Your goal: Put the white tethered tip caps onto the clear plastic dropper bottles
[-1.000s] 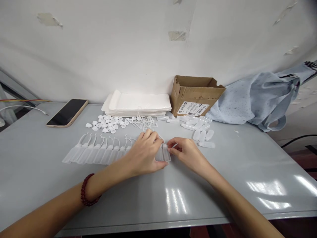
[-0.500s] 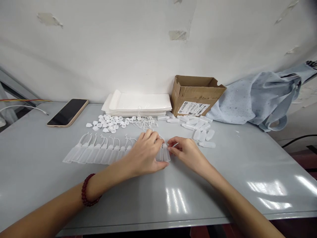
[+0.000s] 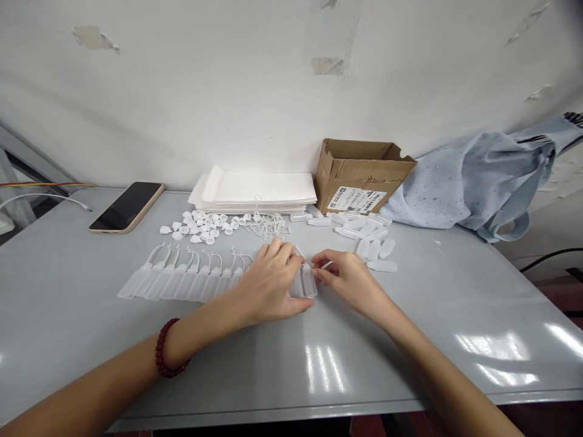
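My left hand (image 3: 268, 282) lies curled over the right end of a row of small translucent plastic bottles (image 3: 182, 280), its fingers pressed on the last bottle (image 3: 308, 283). Touching the top of that same bottle from the right, my right hand (image 3: 348, 278) pinches at its neck with thumb and forefinger. A red bead bracelet (image 3: 166, 358) sits on my left wrist. Behind the row lie loose white caps (image 3: 200, 223) and thin white straps (image 3: 268, 226). More loose bottles (image 3: 371, 240) lie to the right.
A stack of white bags (image 3: 257, 191) and an open cardboard box (image 3: 362, 176) stand against the wall. A phone (image 3: 126, 207) lies at the back left. A light blue cloth bag (image 3: 483, 176) rests at the right. The grey table edge (image 3: 319, 409) is near me.
Both hands stay at the end bottle with only slight finger shifts. The view has drifted a little to the left.
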Available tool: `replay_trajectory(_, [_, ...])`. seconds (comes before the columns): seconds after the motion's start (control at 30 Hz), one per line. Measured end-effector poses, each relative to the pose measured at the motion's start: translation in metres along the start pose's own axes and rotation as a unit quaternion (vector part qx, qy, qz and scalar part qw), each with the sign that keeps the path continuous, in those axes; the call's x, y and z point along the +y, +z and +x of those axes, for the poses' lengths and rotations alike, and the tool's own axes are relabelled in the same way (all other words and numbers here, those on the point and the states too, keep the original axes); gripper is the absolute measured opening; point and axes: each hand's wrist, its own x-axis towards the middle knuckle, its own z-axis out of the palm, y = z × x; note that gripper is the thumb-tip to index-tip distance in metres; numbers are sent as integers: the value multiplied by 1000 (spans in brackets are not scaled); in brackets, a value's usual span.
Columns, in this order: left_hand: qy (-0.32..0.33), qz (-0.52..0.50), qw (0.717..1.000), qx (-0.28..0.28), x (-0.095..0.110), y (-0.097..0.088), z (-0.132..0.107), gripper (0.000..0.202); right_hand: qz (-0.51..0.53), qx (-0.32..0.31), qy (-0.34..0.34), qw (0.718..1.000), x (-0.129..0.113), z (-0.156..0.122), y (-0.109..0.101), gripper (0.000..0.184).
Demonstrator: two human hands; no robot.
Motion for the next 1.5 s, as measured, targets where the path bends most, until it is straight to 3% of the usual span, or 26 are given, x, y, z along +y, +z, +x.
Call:
replay_trajectory(0.2, [3, 2, 1000, 16, 4, 5, 3, 54, -7, 2, 3, 1000, -1, 0, -3, 14])
replay_trajectory(0.8, [-2, 51, 998, -27, 15, 4, 19, 43, -53, 8, -6, 999, 2, -2, -7, 17])
replay_trajectory(1.13, [-15, 6, 1000, -6, 2, 2, 14, 40, -62, 2, -16, 998, 7, -1, -4, 17])
replay_trajectory(1.5, [-28, -13, 999, -36, 2, -5, 12, 40, -56, -9, -17, 998, 3, -3, -2, 17])
